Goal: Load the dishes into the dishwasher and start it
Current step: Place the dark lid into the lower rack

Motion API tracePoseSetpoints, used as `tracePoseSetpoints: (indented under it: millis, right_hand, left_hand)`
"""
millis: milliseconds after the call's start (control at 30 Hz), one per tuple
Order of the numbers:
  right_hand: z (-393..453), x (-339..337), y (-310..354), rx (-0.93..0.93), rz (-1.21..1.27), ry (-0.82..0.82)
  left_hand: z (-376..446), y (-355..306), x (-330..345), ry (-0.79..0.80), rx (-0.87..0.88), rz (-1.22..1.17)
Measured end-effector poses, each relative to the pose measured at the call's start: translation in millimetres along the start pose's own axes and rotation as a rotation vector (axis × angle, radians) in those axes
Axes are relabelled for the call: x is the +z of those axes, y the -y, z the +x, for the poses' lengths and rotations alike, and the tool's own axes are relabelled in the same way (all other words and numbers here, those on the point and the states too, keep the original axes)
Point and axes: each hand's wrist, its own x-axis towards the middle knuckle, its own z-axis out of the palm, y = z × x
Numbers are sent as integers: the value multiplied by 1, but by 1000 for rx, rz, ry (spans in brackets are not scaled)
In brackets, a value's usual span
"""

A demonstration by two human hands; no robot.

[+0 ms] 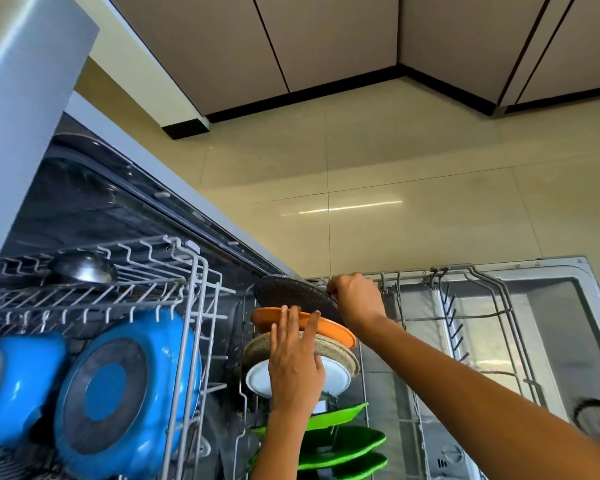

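White-coated wire forms the upper rack (187,306), and duller grey wire the lower rack (492,306). Glossy blue enamel is seen on two pans (125,393) at lower left, their bases matt dark grey. A speckled, matt black plate (291,296), a smooth orange plate (329,329), a rough beige plate (333,348), a glossy white plate (336,375) and shiny green plastic plates (343,441) are racked. Polished floor tiles (430,202) are shown at centre.

Free rack (471,317) right of plates (333,329)
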Motion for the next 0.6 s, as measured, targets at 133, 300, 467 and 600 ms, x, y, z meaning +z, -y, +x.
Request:
tracePoseSetpoints:
  millis: [133,300,467,600]
  right_hand:
    - [1,2,-4,21,178,-23]
    - [-55,-19,-25,136,497,-154]
    - [-155,-45,-25,155,813,-194]
    - [-216,-50,-21,172,892,-210]
  left_hand:
    - [11,-2,-7,27,16,37]
    - [21,-5,-18,103,28,94]
    - [-12,-18,-36,51,-4,52]
    - [-83,-40,-60,-55,-83,-56]
